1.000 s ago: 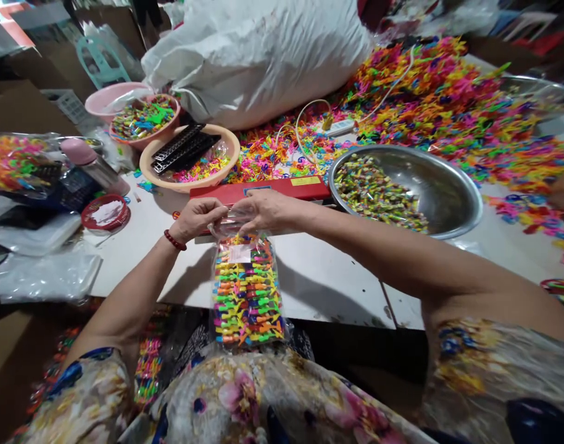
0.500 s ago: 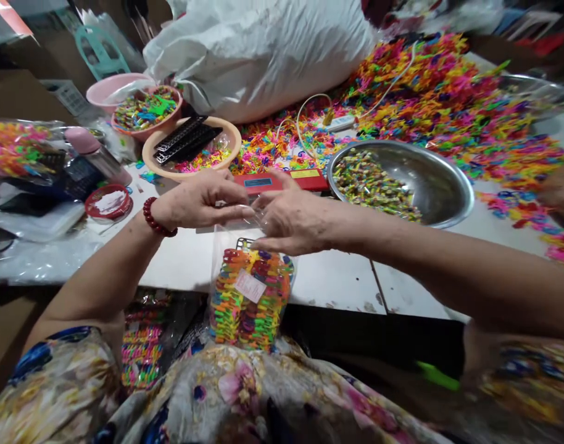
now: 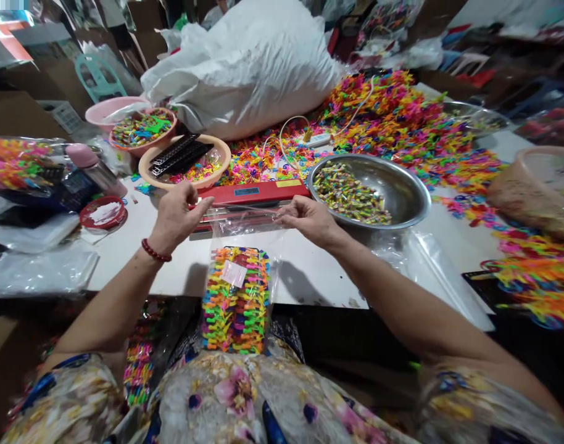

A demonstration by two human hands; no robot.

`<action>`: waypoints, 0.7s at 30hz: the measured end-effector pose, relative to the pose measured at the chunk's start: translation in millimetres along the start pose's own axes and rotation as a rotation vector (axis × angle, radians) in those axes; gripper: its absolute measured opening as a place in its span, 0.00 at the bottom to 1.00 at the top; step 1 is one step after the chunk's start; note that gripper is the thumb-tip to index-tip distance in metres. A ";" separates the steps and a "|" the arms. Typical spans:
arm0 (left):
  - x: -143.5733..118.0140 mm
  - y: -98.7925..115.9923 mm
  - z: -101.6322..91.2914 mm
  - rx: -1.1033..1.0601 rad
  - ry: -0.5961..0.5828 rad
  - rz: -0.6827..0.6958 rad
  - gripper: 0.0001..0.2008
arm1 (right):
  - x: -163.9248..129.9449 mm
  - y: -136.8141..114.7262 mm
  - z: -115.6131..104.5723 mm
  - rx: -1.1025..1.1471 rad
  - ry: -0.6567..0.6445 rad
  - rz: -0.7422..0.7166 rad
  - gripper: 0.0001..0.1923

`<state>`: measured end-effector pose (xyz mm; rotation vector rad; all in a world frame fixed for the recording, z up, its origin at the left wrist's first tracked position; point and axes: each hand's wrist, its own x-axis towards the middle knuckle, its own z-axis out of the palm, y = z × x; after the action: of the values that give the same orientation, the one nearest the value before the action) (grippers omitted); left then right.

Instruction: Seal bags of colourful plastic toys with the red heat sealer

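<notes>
clear plastic bag (image 3: 237, 302): my left hand (image 3: 171, 219) and right hand (image 3: 313, 223), now drawn apart, pinch its mouth seemingly flat beside the red heat sealer (image 3: 263, 191).

On the table (image 3: 328, 283) stands the machine (image 3: 254, 192). Before this machine is the bag (image 3: 236, 302); at its right, the bowl (image 3: 400, 188); well to its left, the bottle (image 3: 90, 168). Behind it, toward left, is the basin (image 3: 212, 179); farther behind, the sack (image 3: 249, 74).
</notes>
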<state>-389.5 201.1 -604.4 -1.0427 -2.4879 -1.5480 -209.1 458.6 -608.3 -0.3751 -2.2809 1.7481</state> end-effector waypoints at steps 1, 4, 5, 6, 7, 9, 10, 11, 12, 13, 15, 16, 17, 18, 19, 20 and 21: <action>-10.1 -6.7 7.3 -0.065 0.065 -0.109 0.18 | -1.0 6.7 4.2 0.121 0.018 0.017 0.26; -34.9 -31.3 32.1 -0.321 -0.126 -0.436 0.27 | -0.9 19.0 11.7 0.318 0.052 0.022 0.24; -39.9 -38.6 39.7 -0.402 -0.267 -0.531 0.30 | -0.1 20.6 12.6 0.340 0.054 0.012 0.23; -43.2 -44.3 46.6 -0.474 -0.397 -0.616 0.32 | 1.1 21.3 12.9 0.353 0.055 -0.001 0.22; -45.1 -48.0 52.6 -0.544 -0.504 -0.690 0.32 | 2.4 21.7 12.8 0.360 0.051 -0.007 0.20; -46.1 -49.6 62.9 -0.698 -0.631 -0.813 0.31 | 4.9 23.6 12.3 0.364 0.053 0.002 0.18; -46.3 -48.1 67.4 -0.782 -0.656 -0.854 0.29 | 5.3 25.9 12.3 0.371 0.072 0.015 0.18; -47.0 -45.7 71.9 -0.864 -0.650 -0.875 0.27 | 4.7 29.4 12.7 0.391 0.114 0.028 0.20; -48.3 -43.1 76.4 -0.941 -0.609 -0.883 0.25 | 2.8 34.1 13.8 0.426 0.175 0.044 0.24; -50.2 -40.7 81.0 -1.003 -0.532 -0.884 0.24 | -0.5 39.7 15.7 0.470 0.243 0.073 0.28; -55.2 -36.7 90.0 -1.062 -0.328 -0.888 0.21 | -11.0 52.2 22.1 0.554 0.310 0.189 0.32; -57.6 -35.1 94.2 -1.070 -0.237 -0.897 0.19 | -17.4 58.2 26.5 0.579 0.294 0.262 0.33; -59.7 -33.5 98.2 -1.071 -0.166 -0.908 0.18 | -23.8 63.7 31.3 0.587 0.254 0.329 0.32; -61.2 -31.8 101.8 -1.069 -0.117 -0.917 0.17 | -29.6 68.2 36.1 0.583 0.208 0.379 0.32; -62.1 -29.8 105.1 -1.069 -0.089 -0.919 0.16 | -34.2 71.9 40.4 0.581 0.178 0.405 0.31; -62.3 -27.7 108.2 -1.074 -0.074 -0.915 0.15 | -37.1 74.7 43.7 0.584 0.169 0.415 0.29; -62.0 -25.6 111.1 -1.080 -0.067 -0.906 0.15 | -38.3 77.1 45.8 0.590 0.187 0.427 0.27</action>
<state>-321.3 251.3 -702.8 0.2329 -2.1411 -3.2930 -184.7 423.3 -695.8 -0.8952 -1.5294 2.3563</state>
